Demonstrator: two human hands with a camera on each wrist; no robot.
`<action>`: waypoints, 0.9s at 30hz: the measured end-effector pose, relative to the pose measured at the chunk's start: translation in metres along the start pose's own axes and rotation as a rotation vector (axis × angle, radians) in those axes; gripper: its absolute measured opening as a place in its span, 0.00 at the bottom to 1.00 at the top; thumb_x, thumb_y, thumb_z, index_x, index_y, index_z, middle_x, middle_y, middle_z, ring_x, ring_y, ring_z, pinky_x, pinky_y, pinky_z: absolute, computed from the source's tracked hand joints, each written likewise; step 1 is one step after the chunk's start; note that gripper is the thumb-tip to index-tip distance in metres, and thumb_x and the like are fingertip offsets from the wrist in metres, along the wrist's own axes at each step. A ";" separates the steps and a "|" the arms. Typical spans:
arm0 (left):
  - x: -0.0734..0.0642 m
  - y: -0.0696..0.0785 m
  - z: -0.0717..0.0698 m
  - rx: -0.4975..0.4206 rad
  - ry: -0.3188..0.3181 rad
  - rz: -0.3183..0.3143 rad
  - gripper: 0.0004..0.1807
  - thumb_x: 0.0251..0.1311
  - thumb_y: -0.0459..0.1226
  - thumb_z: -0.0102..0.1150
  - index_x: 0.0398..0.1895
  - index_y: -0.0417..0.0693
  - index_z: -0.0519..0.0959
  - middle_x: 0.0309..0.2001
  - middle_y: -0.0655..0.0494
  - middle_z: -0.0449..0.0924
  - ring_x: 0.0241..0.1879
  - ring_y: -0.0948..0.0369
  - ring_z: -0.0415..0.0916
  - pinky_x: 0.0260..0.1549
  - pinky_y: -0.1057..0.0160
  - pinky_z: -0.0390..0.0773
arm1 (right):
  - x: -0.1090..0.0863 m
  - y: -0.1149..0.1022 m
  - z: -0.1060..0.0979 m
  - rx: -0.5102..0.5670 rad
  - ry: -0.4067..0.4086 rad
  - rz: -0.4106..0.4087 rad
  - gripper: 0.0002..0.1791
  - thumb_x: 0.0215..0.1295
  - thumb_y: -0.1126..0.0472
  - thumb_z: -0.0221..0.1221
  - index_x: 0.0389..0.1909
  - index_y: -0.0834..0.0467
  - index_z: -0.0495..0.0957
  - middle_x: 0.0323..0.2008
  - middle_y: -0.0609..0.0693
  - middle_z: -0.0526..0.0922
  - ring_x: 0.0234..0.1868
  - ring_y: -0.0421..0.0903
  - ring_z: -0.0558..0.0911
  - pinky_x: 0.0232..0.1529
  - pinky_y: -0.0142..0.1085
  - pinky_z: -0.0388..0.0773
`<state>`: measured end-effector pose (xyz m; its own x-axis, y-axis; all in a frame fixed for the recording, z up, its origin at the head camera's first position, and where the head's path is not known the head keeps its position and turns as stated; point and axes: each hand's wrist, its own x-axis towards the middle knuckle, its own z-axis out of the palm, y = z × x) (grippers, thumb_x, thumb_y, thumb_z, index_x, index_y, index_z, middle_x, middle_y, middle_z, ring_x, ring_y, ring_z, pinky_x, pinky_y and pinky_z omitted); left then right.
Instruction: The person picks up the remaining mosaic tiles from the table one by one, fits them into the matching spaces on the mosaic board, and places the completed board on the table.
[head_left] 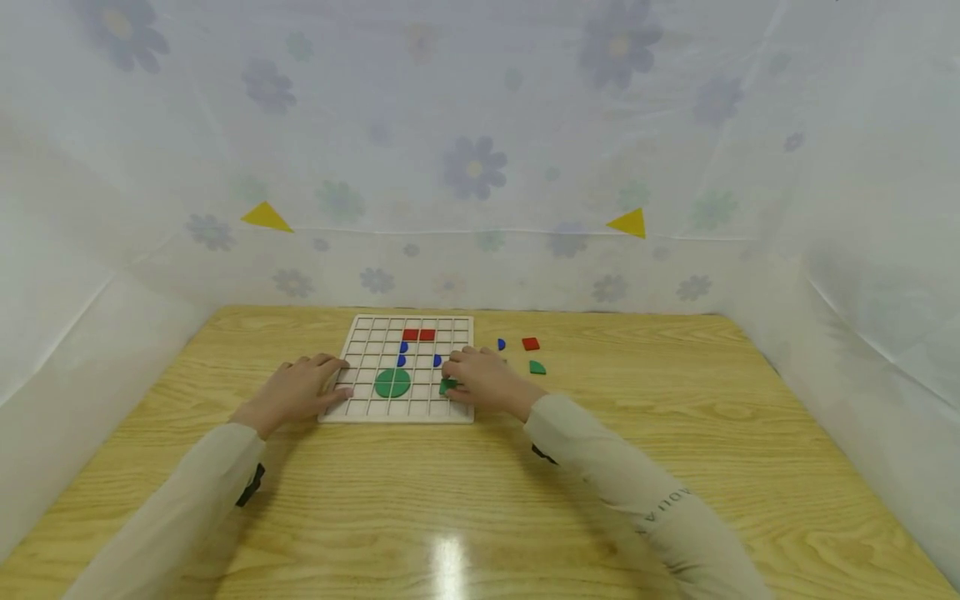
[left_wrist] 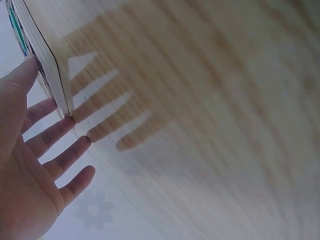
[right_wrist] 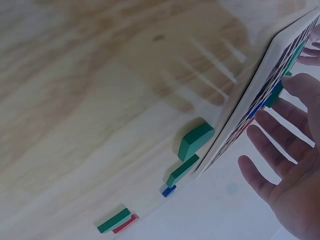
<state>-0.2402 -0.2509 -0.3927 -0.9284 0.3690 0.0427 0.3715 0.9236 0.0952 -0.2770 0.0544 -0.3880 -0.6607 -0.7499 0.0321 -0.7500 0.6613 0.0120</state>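
Note:
A white grid board lies on the table with two red squares, blue half circles and a green disc in its cells. My left hand rests at the board's left edge, thumb over the rim. Its fingers are spread and nearly straight in the left wrist view. Over the board's right side, my right hand pinches a green piece between thumb and index finger. That piece is partly covered by the fingers in the head view, so its full shape is hidden.
Right of the board lie a blue half circle, a red square and a green quarter circle. More green pieces show beside the board in the right wrist view. A flowered white curtain stands behind the wooden table.

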 end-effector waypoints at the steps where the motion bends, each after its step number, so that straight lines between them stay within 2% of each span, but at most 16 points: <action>1: 0.000 0.000 0.000 0.000 0.001 0.001 0.30 0.61 0.53 0.51 0.59 0.43 0.69 0.59 0.38 0.68 0.54 0.37 0.68 0.48 0.34 0.64 | 0.001 -0.001 0.000 0.005 -0.001 0.002 0.13 0.64 0.48 0.53 0.46 0.49 0.75 0.44 0.44 0.77 0.45 0.43 0.73 0.46 0.41 0.72; 8: 0.000 0.000 0.000 0.006 -0.003 0.004 0.30 0.61 0.53 0.51 0.59 0.43 0.69 0.59 0.38 0.68 0.54 0.37 0.67 0.48 0.34 0.65 | 0.007 -0.003 0.002 0.030 -0.014 0.010 0.14 0.64 0.48 0.54 0.47 0.49 0.77 0.47 0.44 0.77 0.49 0.43 0.73 0.51 0.44 0.72; 17: 0.001 0.001 -0.001 0.005 -0.008 0.001 0.30 0.61 0.53 0.51 0.59 0.43 0.69 0.59 0.39 0.68 0.54 0.37 0.67 0.48 0.34 0.65 | 0.012 -0.007 0.004 0.007 -0.043 -0.004 0.15 0.64 0.49 0.54 0.48 0.49 0.77 0.46 0.44 0.77 0.48 0.44 0.73 0.50 0.44 0.73; 27: 0.001 -0.001 0.001 0.014 -0.009 0.006 0.29 0.60 0.53 0.52 0.59 0.44 0.69 0.59 0.39 0.68 0.53 0.37 0.68 0.47 0.35 0.66 | 0.011 -0.010 0.003 0.014 -0.037 0.001 0.14 0.64 0.50 0.54 0.47 0.49 0.77 0.46 0.45 0.77 0.49 0.44 0.73 0.52 0.44 0.72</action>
<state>-0.2417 -0.2516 -0.3934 -0.9264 0.3750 0.0343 0.3765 0.9229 0.0809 -0.2763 0.0396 -0.3904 -0.6620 -0.7495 -0.0046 -0.7495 0.6620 -0.0017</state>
